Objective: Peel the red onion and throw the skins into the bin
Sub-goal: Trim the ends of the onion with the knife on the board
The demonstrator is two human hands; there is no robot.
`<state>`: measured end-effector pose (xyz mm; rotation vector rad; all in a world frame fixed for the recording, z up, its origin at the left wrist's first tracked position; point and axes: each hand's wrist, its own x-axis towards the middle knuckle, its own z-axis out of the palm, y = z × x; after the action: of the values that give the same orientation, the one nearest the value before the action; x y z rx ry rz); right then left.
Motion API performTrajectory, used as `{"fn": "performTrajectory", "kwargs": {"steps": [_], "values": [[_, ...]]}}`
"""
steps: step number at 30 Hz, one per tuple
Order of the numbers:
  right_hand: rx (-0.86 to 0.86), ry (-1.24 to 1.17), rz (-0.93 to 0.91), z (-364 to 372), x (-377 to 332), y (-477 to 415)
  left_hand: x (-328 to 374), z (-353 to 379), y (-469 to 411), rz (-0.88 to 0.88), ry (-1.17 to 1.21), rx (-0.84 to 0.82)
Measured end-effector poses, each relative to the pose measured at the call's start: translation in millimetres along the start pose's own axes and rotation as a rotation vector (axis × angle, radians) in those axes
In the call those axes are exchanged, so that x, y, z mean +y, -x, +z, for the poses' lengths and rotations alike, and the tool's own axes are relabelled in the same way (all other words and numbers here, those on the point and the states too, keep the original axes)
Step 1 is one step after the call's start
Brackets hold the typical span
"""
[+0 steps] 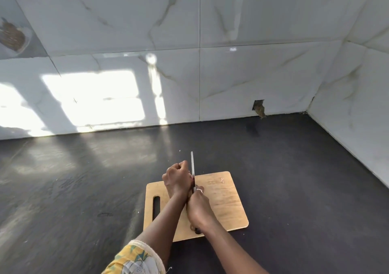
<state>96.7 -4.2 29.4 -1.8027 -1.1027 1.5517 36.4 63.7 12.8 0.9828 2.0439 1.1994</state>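
My left hand (176,180) is curled over the red onion (192,179) above the wooden cutting board (224,202); only a thin red sliver of the onion shows beside my fingers. My right hand (197,207) grips the handle of a knife (192,164). Its blade runs away from me, edge down, tight against the right side of my left hand and into the onion. The knife's dark handle end sticks out below my right wrist. No bin is in view.
The board lies on a dark countertop (84,189) that reaches a white marble-tiled wall behind and on the right. A small hole in the tiles (259,108) sits low on the back wall. Bright sunlight patches fall on the left.
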Motion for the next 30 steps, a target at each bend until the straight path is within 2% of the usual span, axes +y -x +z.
{"fn": "performTrajectory", "kwargs": {"steps": [7,10,13,16,20,24,26,30], "values": [[0.022,-0.104,-0.020,14,15,-2,4,0,0,-0.038,0.026,0.049],[0.041,-0.066,-0.041,18,19,-7,3,1,-3,-0.029,0.005,0.035],[0.051,-0.015,-0.067,16,24,-7,0,2,-2,0.043,0.023,0.015],[0.037,0.102,-0.107,11,23,-9,-8,-2,2,0.176,0.142,-0.027],[0.043,0.189,-0.124,10,23,-16,-34,-12,-4,0.349,0.175,-0.255],[0.047,0.149,-0.088,8,22,-16,-48,-18,-9,0.575,-0.110,-0.536],[0.058,0.113,-0.087,8,23,-19,-47,-16,-9,0.540,-0.129,-0.518],[0.099,0.081,-0.113,9,24,-19,-35,-12,-4,0.320,0.077,-0.390]]}}
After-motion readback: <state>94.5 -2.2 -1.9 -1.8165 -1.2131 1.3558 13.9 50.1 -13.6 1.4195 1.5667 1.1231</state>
